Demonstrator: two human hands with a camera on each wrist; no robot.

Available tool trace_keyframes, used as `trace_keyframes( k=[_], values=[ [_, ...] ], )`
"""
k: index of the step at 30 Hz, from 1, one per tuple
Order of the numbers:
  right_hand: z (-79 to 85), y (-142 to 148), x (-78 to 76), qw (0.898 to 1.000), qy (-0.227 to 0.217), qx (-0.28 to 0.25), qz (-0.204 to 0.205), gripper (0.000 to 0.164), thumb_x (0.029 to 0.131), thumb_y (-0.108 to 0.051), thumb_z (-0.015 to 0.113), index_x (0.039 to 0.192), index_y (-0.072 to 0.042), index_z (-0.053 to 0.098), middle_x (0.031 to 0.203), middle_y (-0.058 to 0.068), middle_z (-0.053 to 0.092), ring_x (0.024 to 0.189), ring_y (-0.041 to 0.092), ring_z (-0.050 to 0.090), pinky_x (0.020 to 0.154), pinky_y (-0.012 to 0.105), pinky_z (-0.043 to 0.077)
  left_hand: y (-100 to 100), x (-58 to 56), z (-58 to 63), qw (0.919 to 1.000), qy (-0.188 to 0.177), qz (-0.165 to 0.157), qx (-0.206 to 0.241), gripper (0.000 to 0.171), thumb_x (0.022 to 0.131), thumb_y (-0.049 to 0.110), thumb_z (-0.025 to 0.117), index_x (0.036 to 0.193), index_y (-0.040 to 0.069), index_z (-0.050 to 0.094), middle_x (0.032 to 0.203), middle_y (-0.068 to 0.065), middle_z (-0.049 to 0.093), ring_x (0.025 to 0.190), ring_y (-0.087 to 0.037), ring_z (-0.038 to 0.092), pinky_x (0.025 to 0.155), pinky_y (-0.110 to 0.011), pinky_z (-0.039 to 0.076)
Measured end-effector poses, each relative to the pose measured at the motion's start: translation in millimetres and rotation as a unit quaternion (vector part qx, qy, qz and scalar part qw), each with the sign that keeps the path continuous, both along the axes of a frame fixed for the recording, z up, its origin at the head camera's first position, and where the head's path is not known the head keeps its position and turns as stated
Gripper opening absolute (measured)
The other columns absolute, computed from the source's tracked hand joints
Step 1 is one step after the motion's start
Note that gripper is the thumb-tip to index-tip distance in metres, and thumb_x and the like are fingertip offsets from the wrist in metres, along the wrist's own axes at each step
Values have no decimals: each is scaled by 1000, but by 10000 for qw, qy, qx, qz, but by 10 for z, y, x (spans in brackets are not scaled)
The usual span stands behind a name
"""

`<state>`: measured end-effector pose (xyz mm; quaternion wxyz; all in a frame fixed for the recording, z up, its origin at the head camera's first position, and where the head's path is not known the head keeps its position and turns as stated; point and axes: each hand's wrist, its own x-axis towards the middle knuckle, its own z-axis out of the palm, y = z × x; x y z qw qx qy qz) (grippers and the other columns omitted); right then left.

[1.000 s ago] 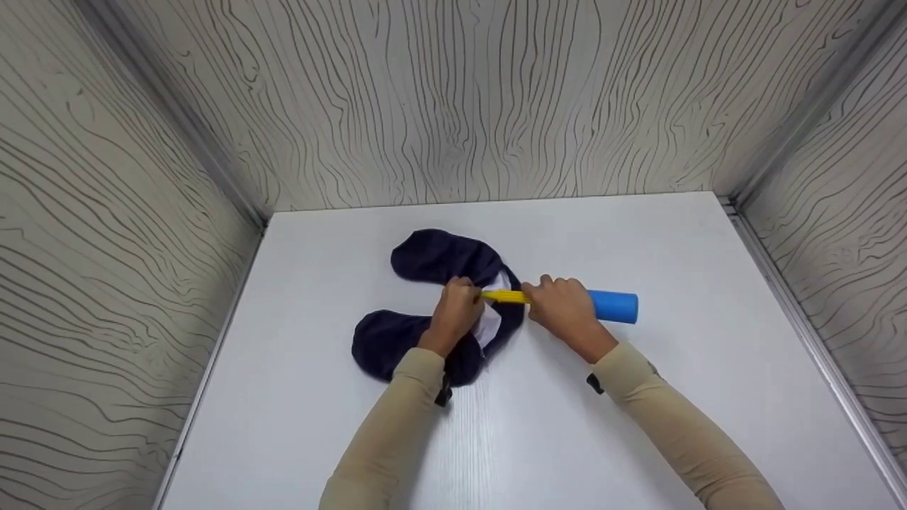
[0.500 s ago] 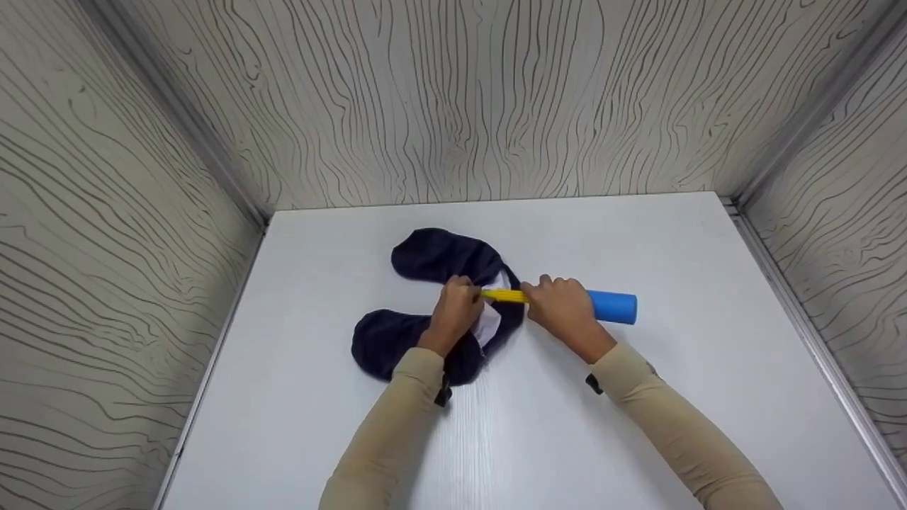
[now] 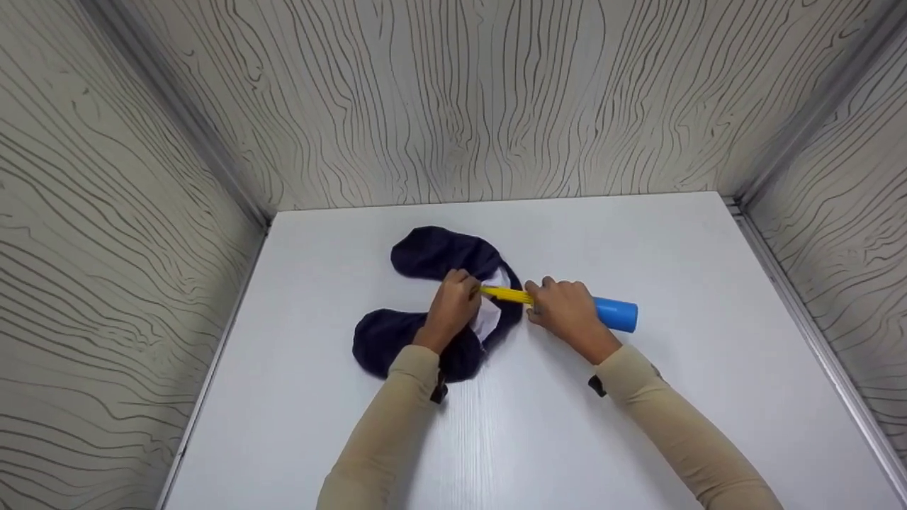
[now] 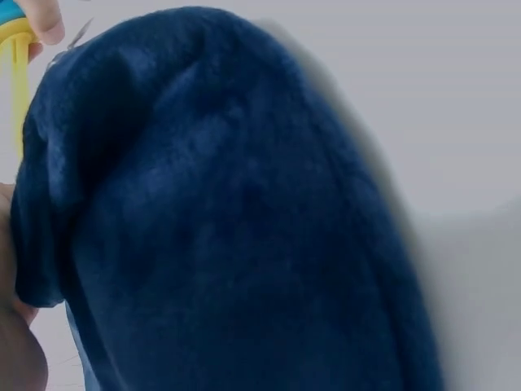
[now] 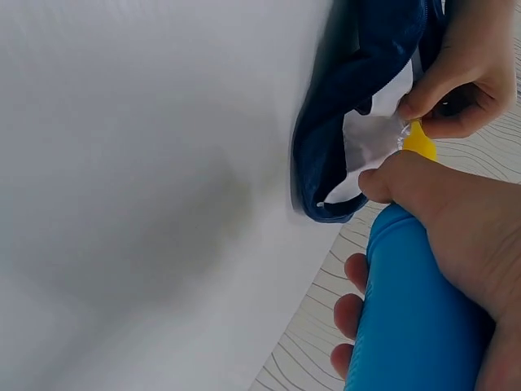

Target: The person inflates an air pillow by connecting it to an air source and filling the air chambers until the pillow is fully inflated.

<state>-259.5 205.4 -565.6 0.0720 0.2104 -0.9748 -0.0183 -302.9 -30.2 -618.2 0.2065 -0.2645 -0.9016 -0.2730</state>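
A navy U-shaped neck pillow (image 3: 443, 253) lies on the table with its curved end to the right, where an opening shows white lining (image 3: 486, 320). My right hand (image 3: 567, 312) grips a blue hand pump (image 3: 616, 315) with a yellow nozzle (image 3: 506, 293) that points left over the opening. At the nozzle's tip my left hand (image 3: 451, 309) pinches the clear plastic (image 5: 374, 140) of the pillow's insert, as the right wrist view shows. Fingers hide the exact joint between plastic and nozzle. Plush navy fabric (image 4: 236, 204) fills most of the left wrist view.
The white table (image 3: 319, 248) is bounded by wood-grain patterned panels at the back (image 3: 453, 106), the left (image 3: 106, 283) and the right. Metal rails (image 3: 801, 312) run along the side edges.
The pump's blue end has dipped slightly toward the table's front, so the pump slants more. My left hand has shifted a little away from me. Both grips stay the same.
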Motion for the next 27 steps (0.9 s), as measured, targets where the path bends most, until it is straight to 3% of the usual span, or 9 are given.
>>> trace_keyframes(
  k=[7,14,20,27],
  values=[
    [-31,13,-5,9997,94,-196,117,46,88,-40,87,117,-10,68,86,10,69,61,24,60,55,43,59,-50,-10,7,9999,-115,2,-54,6,95,-1,72,94,1,78,88,-10,66,85,-26,60,75,-34,57],
    [-66,13,-28,9979,-397,-515,-40,60,83,-29,92,128,-5,60,104,16,72,84,32,72,74,49,65,-124,-3,-20,10000,-2,73,-8,6,94,-1,72,95,1,77,87,-11,66,83,-27,59,74,-36,56],
    [-72,36,-39,9957,-544,-732,-185,63,83,-19,92,132,2,59,114,22,72,100,37,72,90,53,65,-247,6,-26,9997,-11,183,147,6,93,-1,70,94,1,76,86,-11,65,82,-27,58,73,-37,56],
    [-110,72,-70,9938,-583,-867,-368,60,90,-35,86,139,-10,63,117,18,75,100,38,71,94,59,61,-402,-12,-34,9991,16,350,225,4,94,1,72,95,-1,76,88,-12,66,83,-30,60,76,-40,58]
  ],
)
